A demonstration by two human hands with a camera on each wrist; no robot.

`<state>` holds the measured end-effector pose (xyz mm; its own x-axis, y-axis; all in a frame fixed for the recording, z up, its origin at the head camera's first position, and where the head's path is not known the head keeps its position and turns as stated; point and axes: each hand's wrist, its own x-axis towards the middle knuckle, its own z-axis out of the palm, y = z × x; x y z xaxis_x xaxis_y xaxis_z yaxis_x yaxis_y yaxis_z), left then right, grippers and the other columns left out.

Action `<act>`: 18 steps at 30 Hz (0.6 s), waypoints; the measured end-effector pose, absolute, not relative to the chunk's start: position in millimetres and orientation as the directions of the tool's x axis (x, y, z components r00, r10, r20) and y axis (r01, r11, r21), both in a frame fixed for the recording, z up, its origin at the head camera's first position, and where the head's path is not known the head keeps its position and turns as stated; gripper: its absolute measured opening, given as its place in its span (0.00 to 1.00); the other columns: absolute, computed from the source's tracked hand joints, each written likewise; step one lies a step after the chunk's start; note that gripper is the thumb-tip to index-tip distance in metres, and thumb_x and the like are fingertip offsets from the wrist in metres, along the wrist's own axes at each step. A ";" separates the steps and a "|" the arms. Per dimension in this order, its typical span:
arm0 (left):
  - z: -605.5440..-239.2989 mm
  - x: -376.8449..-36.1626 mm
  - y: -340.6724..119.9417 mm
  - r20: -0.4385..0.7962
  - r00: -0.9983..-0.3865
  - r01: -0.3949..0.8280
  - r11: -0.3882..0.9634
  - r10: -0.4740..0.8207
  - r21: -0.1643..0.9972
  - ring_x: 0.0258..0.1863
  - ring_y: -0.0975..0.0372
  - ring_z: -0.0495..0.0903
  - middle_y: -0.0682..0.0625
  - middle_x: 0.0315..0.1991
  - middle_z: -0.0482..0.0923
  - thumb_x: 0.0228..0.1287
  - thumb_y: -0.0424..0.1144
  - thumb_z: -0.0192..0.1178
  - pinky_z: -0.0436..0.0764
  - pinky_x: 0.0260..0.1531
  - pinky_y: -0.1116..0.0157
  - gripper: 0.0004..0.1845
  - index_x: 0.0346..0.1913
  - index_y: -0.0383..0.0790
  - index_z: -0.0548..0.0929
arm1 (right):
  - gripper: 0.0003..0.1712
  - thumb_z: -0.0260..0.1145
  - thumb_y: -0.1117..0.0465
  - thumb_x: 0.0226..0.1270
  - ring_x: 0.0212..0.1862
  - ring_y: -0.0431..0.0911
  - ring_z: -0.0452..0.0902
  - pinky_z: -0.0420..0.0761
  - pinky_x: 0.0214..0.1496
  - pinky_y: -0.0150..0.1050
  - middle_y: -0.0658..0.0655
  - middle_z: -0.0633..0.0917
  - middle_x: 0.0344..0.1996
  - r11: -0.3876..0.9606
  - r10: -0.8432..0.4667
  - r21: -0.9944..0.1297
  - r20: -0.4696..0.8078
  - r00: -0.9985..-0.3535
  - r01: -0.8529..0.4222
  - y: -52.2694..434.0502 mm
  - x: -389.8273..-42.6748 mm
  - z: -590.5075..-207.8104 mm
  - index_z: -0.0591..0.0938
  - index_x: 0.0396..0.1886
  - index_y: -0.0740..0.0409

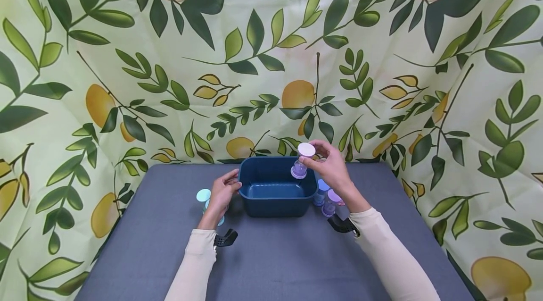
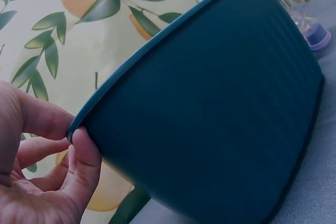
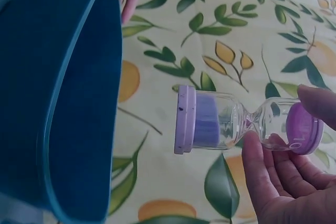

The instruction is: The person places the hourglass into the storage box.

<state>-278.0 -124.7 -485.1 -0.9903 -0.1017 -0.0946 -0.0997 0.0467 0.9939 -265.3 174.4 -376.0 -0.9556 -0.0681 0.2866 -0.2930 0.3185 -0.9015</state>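
A dark blue plastic bin (image 1: 275, 207) stands on the table. My left hand (image 1: 222, 192) pinches its left rim between thumb and fingers, as the left wrist view (image 2: 58, 166) also shows. My right hand (image 1: 333, 169) holds a small purple sand timer (image 3: 207, 121) by its upper end, thumb on one side and fingers on the other. In the head view the timer overlaps the right end of the bin's opening, roughly upright. Its glass has a narrow waist, and purple sand lies in the lower bulb.
Right of the bin stand a blue sand timer (image 1: 321, 191) and a purple one (image 1: 330, 204), with a reddish one (image 1: 341, 202) partly hidden behind. Several teal timers (image 1: 203, 196) are by my left wrist, partly covered. A leaf-and-fruit print cloth (image 1: 254, 79) hangs behind the grey table (image 1: 271, 258).
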 end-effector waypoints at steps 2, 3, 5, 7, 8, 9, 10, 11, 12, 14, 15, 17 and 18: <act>-485.2 -277.5 -124.8 -0.094 -0.990 -0.100 0.047 -0.101 0.994 0.49 0.57 0.75 0.39 0.61 0.74 0.64 0.27 0.58 0.82 0.42 0.59 0.26 0.66 0.37 0.74 | 0.28 0.76 0.59 0.55 0.57 0.50 0.77 0.77 0.63 0.47 0.61 0.82 0.52 0.296 -0.087 -0.911 0.273 -0.958 -0.286 166.0 -268.3 -375.5 0.78 0.55 0.59; -485.2 -277.5 -124.9 -0.093 -0.991 -0.099 0.048 -0.101 0.994 0.49 0.56 0.75 0.39 0.61 0.75 0.64 0.27 0.58 0.82 0.42 0.59 0.26 0.66 0.38 0.74 | 0.28 0.76 0.60 0.55 0.58 0.51 0.77 0.75 0.65 0.49 0.61 0.82 0.53 0.290 -0.095 -0.914 0.268 -0.959 -0.284 162.0 -269.9 -375.6 0.78 0.55 0.59; -485.1 -277.8 -125.0 -0.095 -0.990 -0.100 0.049 -0.101 0.994 0.49 0.56 0.75 0.40 0.61 0.75 0.64 0.27 0.58 0.82 0.43 0.59 0.26 0.66 0.38 0.75 | 0.28 0.76 0.60 0.54 0.58 0.52 0.77 0.71 0.67 0.51 0.61 0.82 0.53 0.278 -0.111 -0.917 0.265 -0.958 -0.286 154.7 -274.1 -376.1 0.78 0.55 0.59; -484.9 -278.1 -125.0 -0.096 -0.990 -0.102 0.047 -0.102 0.994 0.49 0.57 0.75 0.40 0.61 0.75 0.64 0.27 0.58 0.82 0.44 0.59 0.26 0.66 0.38 0.75 | 0.27 0.76 0.60 0.54 0.58 0.52 0.76 0.71 0.65 0.51 0.61 0.82 0.52 0.288 -0.128 -0.915 0.255 -0.958 -0.282 147.8 -278.5 -376.9 0.78 0.54 0.58; -485.0 -278.5 -125.1 -0.099 -0.990 -0.104 0.045 -0.102 0.994 0.49 0.57 0.74 0.40 0.62 0.75 0.64 0.27 0.58 0.82 0.44 0.59 0.26 0.66 0.39 0.75 | 0.27 0.76 0.59 0.54 0.58 0.53 0.76 0.71 0.64 0.51 0.60 0.82 0.52 0.293 -0.133 -0.916 0.246 -0.960 -0.275 144.7 -280.9 -377.7 0.78 0.54 0.58; -485.0 -278.7 -125.1 -0.098 -0.990 -0.103 0.043 -0.102 0.994 0.49 0.57 0.74 0.40 0.62 0.75 0.64 0.27 0.58 0.82 0.43 0.59 0.26 0.66 0.39 0.75 | 0.27 0.76 0.59 0.55 0.58 0.52 0.76 0.71 0.63 0.50 0.60 0.82 0.52 0.297 -0.141 -0.916 0.237 -0.961 -0.269 141.4 -283.1 -378.2 0.78 0.54 0.57; -485.1 -278.9 -125.0 -0.097 -0.990 -0.101 0.041 -0.101 0.994 0.49 0.57 0.74 0.40 0.62 0.75 0.64 0.27 0.58 0.82 0.43 0.60 0.26 0.66 0.38 0.75 | 0.27 0.76 0.59 0.55 0.58 0.53 0.76 0.72 0.61 0.49 0.60 0.82 0.52 0.301 -0.150 -0.917 0.227 -0.962 -0.263 138.3 -285.5 -379.0 0.78 0.54 0.57; -485.3 -279.1 -125.1 -0.096 -0.990 -0.100 0.040 -0.100 0.994 0.48 0.57 0.74 0.39 0.61 0.75 0.64 0.27 0.58 0.82 0.42 0.61 0.26 0.66 0.38 0.75 | 0.27 0.76 0.59 0.55 0.58 0.53 0.76 0.73 0.60 0.48 0.60 0.82 0.52 0.300 -0.162 -0.919 0.215 -0.963 -0.256 135.2 -287.6 -379.6 0.78 0.54 0.57; -485.2 -279.1 -125.1 -0.095 -0.991 -0.099 0.040 -0.099 0.994 0.48 0.58 0.74 0.39 0.61 0.74 0.64 0.27 0.58 0.82 0.41 0.62 0.26 0.66 0.38 0.75 | 0.27 0.75 0.60 0.55 0.58 0.53 0.75 0.73 0.59 0.47 0.60 0.82 0.53 0.300 -0.173 -0.922 0.201 -0.964 -0.246 132.2 -289.8 -380.3 0.78 0.54 0.57; -485.4 -279.1 -125.3 -0.090 -0.991 -0.094 0.036 -0.098 0.995 0.46 0.59 0.75 0.39 0.61 0.74 0.64 0.26 0.58 0.81 0.39 0.64 0.26 0.66 0.37 0.74 | 0.27 0.76 0.61 0.55 0.58 0.54 0.76 0.74 0.57 0.45 0.61 0.82 0.53 0.291 -0.192 -0.929 0.180 -0.965 -0.231 126.5 -294.5 -382.2 0.77 0.54 0.59; -485.3 -278.9 -125.4 -0.087 -0.991 -0.091 0.034 -0.097 0.995 0.45 0.60 0.75 0.38 0.61 0.74 0.63 0.26 0.58 0.81 0.38 0.66 0.27 0.66 0.37 0.74 | 0.28 0.76 0.61 0.55 0.58 0.54 0.76 0.75 0.56 0.43 0.61 0.82 0.53 0.287 -0.203 -0.932 0.168 -0.965 -0.223 124.0 -296.9 -383.3 0.77 0.55 0.59; -485.0 -278.4 -125.4 -0.082 -0.992 -0.085 0.030 -0.095 0.996 0.44 0.62 0.76 0.38 0.61 0.74 0.63 0.26 0.58 0.81 0.35 0.68 0.27 0.66 0.36 0.74 | 0.28 0.76 0.62 0.55 0.56 0.54 0.76 0.75 0.54 0.41 0.62 0.82 0.52 0.279 -0.225 -0.937 0.148 -0.963 -0.209 119.6 -301.6 -386.1 0.76 0.55 0.60; -484.7 -278.1 -125.3 -0.080 -0.992 -0.083 0.028 -0.094 0.996 0.43 0.63 0.76 0.37 0.61 0.74 0.63 0.25 0.58 0.80 0.34 0.69 0.27 0.66 0.35 0.74 | 0.28 0.76 0.63 0.55 0.56 0.54 0.76 0.75 0.53 0.39 0.62 0.82 0.52 0.277 -0.235 -0.939 0.140 -0.962 -0.204 117.8 -304.0 -387.6 0.76 0.55 0.61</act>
<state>-278.1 -125.3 -484.7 -0.9923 -0.0941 -0.0800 -0.0830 0.0279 0.9962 -304.0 117.8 -387.6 -0.9617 -0.2354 0.1400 -0.2045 0.2769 -0.9389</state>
